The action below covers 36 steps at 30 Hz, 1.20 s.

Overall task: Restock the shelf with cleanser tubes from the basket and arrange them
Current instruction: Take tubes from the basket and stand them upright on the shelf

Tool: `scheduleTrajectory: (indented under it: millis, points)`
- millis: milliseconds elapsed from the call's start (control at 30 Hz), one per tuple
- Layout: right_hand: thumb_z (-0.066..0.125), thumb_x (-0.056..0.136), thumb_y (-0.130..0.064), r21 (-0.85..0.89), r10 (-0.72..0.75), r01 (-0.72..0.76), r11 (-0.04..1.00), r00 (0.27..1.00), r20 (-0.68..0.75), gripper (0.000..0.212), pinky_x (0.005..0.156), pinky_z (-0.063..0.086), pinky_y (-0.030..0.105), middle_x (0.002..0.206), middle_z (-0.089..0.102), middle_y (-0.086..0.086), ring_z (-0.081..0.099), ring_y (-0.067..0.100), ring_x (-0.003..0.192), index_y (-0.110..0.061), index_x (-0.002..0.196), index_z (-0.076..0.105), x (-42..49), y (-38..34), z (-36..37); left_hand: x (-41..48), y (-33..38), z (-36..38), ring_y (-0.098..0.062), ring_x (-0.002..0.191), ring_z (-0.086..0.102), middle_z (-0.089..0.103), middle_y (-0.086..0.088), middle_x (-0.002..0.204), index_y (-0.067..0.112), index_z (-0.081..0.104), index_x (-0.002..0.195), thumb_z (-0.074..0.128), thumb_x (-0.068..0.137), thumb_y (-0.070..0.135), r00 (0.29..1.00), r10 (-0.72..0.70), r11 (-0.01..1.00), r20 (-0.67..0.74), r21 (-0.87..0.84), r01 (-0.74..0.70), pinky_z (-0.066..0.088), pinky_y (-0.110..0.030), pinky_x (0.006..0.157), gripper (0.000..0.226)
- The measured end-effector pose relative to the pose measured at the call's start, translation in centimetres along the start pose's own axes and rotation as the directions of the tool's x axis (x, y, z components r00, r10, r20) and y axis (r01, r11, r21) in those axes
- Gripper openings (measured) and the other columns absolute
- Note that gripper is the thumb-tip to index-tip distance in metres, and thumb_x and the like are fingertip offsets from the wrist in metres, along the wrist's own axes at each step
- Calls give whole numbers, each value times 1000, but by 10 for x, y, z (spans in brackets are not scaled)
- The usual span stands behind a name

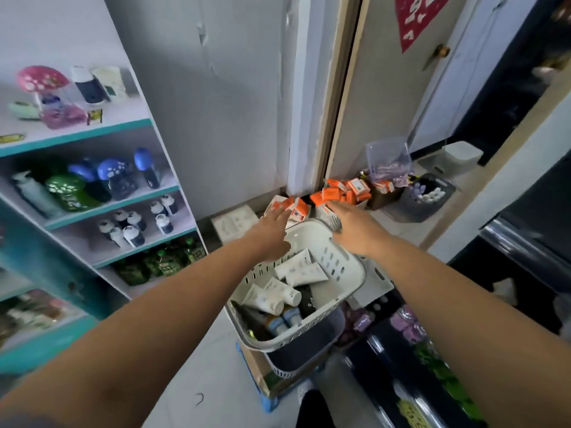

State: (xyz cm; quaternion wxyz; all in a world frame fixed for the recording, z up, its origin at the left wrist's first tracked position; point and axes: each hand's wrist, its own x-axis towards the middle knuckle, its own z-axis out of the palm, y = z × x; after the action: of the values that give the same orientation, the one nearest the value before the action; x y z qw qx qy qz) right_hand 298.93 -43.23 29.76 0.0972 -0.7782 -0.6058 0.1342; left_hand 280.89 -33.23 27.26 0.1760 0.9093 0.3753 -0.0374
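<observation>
A pale perforated basket (346, 273) sits low in the middle, stacked in a dark grey basket. Several white cleanser tubes (293, 268) lie loose inside it, with small blue-capped bottles under them. My left hand (272, 233) stretches over the basket's far left rim, fingers spread, holding nothing. My right hand (355, 228) reaches over the far right rim, fingers extended flat, and nothing shows in it. The shelf (102, 208) with teal edges stands at the left, holding bottles on several levels.
Orange and white boxes (333, 196) are piled on the floor behind the basket. A dark bin (426, 196) and a clear bag stand by the door frame. Beneath the baskets is a cardboard box on a blue stool (265, 396). Dark packaged goods lie at the right.
</observation>
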Motion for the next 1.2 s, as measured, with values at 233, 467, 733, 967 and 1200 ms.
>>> scheduleTrajectory:
  millis: [233,467,733,967,1200]
  points:
    - [56,91,-13,-6,-14,16,1000,966,259,68,111,30,31,155,32,10,32,24,141,-8,151,25,50,17,82,11,-30,89,-26,149,6,-1,-9,162,11,-1,155,54,95,26,918,-231,939,322,-174,298,13,-38,120,82]
    - [57,92,-16,-16,-33,46,999,883,468,67,108,38,38,152,36,10,39,27,136,-10,151,25,79,28,168,23,-53,150,-32,140,29,20,-13,157,9,12,153,56,90,20,802,-425,741,420,-347,574,32,-40,113,78]
    - [52,94,-19,18,-24,16,1000,808,588,38,96,47,41,131,55,12,54,29,117,-12,131,47,95,33,239,32,-65,202,-33,121,50,47,-16,137,9,35,140,50,93,23,713,-532,566,458,-434,701,43,-33,91,51]
    - [59,91,-23,24,-66,64,998,801,595,50,96,46,40,135,44,12,52,29,118,-10,136,43,103,25,272,45,-65,225,-34,125,45,35,-17,143,6,32,142,48,97,32,641,-601,486,476,-419,767,41,-39,100,55]
    - [53,91,-22,-142,28,68,987,812,583,52,88,44,44,130,50,16,47,34,113,-13,139,34,104,16,302,55,-79,247,-35,124,47,40,-17,140,7,12,146,73,82,36,330,-718,-58,613,-525,849,44,-44,102,93]
